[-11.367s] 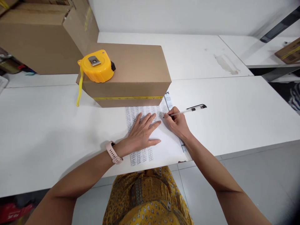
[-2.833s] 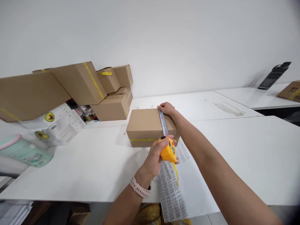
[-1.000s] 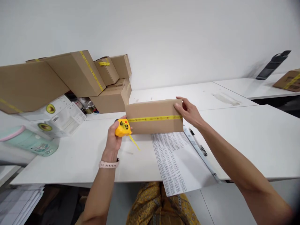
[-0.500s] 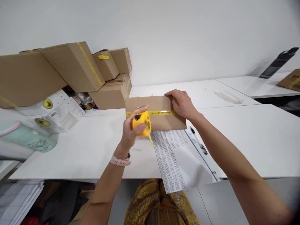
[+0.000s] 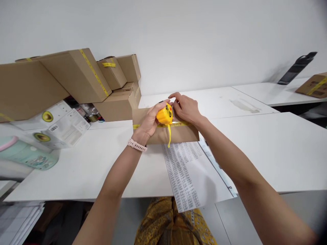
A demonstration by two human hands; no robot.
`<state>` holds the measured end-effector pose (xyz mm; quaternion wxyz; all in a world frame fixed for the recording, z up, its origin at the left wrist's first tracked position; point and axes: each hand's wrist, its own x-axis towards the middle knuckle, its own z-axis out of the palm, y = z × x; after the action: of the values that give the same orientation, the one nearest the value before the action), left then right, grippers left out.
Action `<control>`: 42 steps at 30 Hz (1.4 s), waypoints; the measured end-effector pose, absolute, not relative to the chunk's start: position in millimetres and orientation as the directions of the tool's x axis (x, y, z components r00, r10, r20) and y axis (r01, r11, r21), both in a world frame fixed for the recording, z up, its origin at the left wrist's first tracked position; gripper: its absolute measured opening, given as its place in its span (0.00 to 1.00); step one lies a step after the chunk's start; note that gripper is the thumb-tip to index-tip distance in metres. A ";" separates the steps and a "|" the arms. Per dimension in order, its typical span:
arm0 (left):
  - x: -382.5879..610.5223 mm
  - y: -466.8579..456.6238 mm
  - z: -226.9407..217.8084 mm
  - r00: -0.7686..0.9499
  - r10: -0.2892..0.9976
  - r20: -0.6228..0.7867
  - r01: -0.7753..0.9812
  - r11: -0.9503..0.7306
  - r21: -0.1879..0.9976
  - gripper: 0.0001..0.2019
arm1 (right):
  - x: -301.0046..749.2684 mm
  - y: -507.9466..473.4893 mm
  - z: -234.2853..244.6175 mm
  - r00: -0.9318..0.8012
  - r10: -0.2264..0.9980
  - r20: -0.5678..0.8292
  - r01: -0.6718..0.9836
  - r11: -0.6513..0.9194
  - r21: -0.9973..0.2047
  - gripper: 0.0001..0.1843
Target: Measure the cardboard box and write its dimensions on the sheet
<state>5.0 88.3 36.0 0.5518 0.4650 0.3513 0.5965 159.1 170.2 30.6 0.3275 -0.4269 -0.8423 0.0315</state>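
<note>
My left hand (image 5: 149, 123) is closed round a yellow tape measure (image 5: 165, 115), held over the cardboard box (image 5: 176, 134). A yellow wrist strap hangs from the tape measure across the box's near side. My right hand (image 5: 187, 108) is just right of the tape measure, above the box. Its fingers are bent and close to my left fingertips; what they pinch, if anything, is hidden. The box is a flat brown one with a strip of printed yellow tape along it, partly covered by both hands. A printed sheet (image 5: 194, 170) lies in front of the box and overhangs the table edge.
Brown cartons (image 5: 74, 75) are stacked at the left, above a white box with avocado pictures (image 5: 60, 124). A mint-green tumbler (image 5: 30, 153) lies near it. At the far right are a dark bottle (image 5: 296, 69) and another taped carton (image 5: 313, 85).
My left hand has moved right and up with the tape measure, turning it. My right hand has left the box's far right corner and come left to meet it.
</note>
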 end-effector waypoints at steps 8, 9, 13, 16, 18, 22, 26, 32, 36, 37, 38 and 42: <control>6.4 100.2 47.4 0.048 0.991 0.125 -0.286 -0.106 0.952 0.20 | 168.4 172.4 36.5 -0.509 0.711 0.485 0.614 0.695 -0.374 0.22; 6.2 102.4 48.8 0.045 0.993 0.108 -0.280 -0.091 0.956 0.20 | 168.8 172.3 37.9 -0.518 0.712 0.474 0.608 0.696 -0.381 0.20; 6.3 105.5 52.0 0.049 0.996 0.072 -0.283 -0.055 0.958 0.20 | 166.6 172.1 39.5 -0.532 0.714 0.455 0.618 0.695 -0.369 0.23; 7.8 101.9 53.0 0.048 0.997 0.061 -0.288 -0.045 0.957 0.19 | 162.0 173.0 37.9 -0.483 0.737 0.473 0.650 0.664 -0.370 0.29; 9.0 98.9 53.7 0.036 0.998 0.047 -0.273 -0.036 0.961 0.19 | 159.4 174.5 38.1 -0.451 0.761 0.466 0.674 0.632 -0.382 0.30; 8.9 96.4 55.0 0.049 0.999 0.011 -0.233 0.001 0.972 0.18 | 158.9 178.2 43.3 -0.449 0.795 0.408 0.680 0.600 -0.422 0.28; 2.1 99.3 58.3 0.124 0.992 -0.032 -0.233 0.060 0.971 0.19 | 161.3 178.4 48.6 -0.472 0.799 0.372 0.663 0.600 -0.448 0.26; -8.5 97.2 57.9 0.207 0.976 -0.066 -0.244 0.116 0.963 0.19 | 161.1 176.2 49.2 -0.471 0.795 0.383 0.664 0.605 -0.439 0.26; -8.4 88.7 49.5 0.239 0.969 -0.058 -0.286 0.127 0.950 0.20 | 161.4 176.4 48.5 -0.478 0.790 0.384 0.668 0.610 -0.426 0.24; -7.8 86.2 47.4 0.238 0.969 -0.060 -0.288 0.129 0.949 0.22 | 161.7 176.4 48.5 -0.479 0.791 0.381 0.668 0.610 -0.426 0.24; -7.1 83.8 45.4 0.236 0.970 -0.061 -0.282 0.128 0.951 0.24 | 162.0 176.3 48.5 -0.481 0.791 0.379 0.665 0.611 -0.430 0.24; -4.3 74.3 37.5 0.229 0.972 -0.060 -0.213 0.110 0.971 0.33 | 162.9 176.6 48.5 -0.494 0.785 0.372 0.643 0.619 -0.451 0.23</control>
<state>-4.3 74.3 37.5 0.6267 0.4708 0.4028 0.4726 162.9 176.6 48.5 0.2799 -0.4177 -0.8550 0.1272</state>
